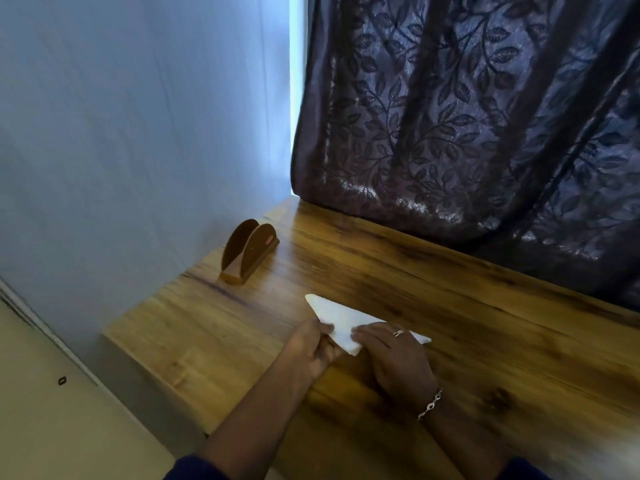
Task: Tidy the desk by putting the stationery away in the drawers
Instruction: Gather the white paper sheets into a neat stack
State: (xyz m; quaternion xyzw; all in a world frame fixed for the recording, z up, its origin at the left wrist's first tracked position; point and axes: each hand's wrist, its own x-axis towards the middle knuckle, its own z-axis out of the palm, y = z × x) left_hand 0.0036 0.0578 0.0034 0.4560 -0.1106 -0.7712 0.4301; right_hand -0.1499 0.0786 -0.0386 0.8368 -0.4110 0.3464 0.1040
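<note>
Pinching with left hand (311, 348) the near edge of flat white paper sheet (341, 317), lower centre on brown wooden desk (450, 289), pressing flat-fingered right hand (391, 358) atop, long axis running upper-left to right, directly ahead of both.

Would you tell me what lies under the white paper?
The paper lies on the wooden desk; anything beneath is hidden by it, the left hand and the right hand.
</note>
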